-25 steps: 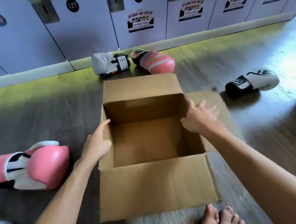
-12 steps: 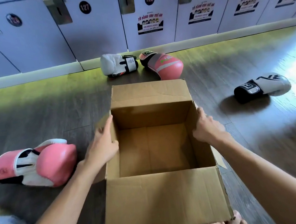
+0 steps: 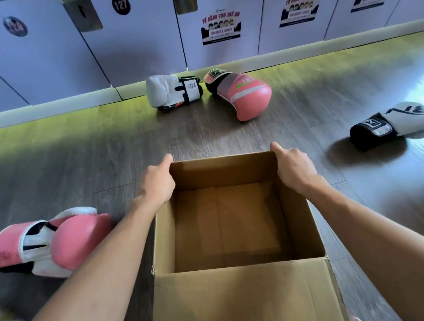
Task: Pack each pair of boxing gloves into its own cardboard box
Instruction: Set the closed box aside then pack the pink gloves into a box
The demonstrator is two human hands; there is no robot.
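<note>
- On my feed the open brown cardboard box (image 3: 245, 302) stands on the grey wood-plank floor (image 3: 76, 160); its bare bottom shows; the near flap stands up toward the camera
- I see the left hand (image 3: 157, 183) gripping the box's left wall at its far corner, and the right hand (image 3: 294, 168) gripping the right wall at the other far corner; both thumbs point along the rim; the fingers go down outside the walls, hidden from me
- A pink-and-white padded boxing glove (image 3: 50, 243) lies just left of the box
- Beyond the box lie a white glove with a black strap (image 3: 170, 91) and a pink glove with a grey band (image 3: 243, 92), cuffs near each other, by the pale lockers (image 3: 143, 45)
- A white-and-black glove (image 3: 396, 124) lies well right of the box
</note>
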